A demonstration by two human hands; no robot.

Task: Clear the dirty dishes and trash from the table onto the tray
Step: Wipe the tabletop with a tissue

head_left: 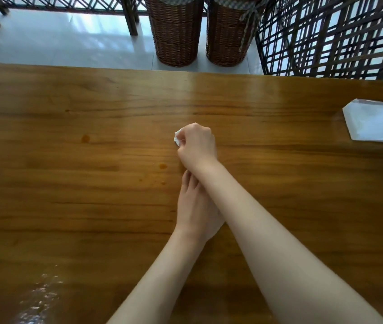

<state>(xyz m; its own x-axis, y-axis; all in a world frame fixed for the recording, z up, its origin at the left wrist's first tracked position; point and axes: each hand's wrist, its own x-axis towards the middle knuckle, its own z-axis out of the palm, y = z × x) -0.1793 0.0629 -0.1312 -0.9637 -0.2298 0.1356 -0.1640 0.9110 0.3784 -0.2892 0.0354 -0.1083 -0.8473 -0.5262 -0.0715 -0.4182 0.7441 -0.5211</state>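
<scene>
My right hand is closed around a small white tissue at the middle of the wooden table, with a corner of the tissue sticking out on its left side. My left hand lies flat on the table just behind it, fingers together, partly covered by my right forearm, holding nothing. Small orange-brown stains mark the wood left of my hands, and another stain sits further left. No tray or dishes are in view.
A white tissue pack lies at the table's right edge. Past the far edge stand two wicker baskets on a pale tiled floor, with a lattice screen to their right. A wet sheen shows at the near left of the table.
</scene>
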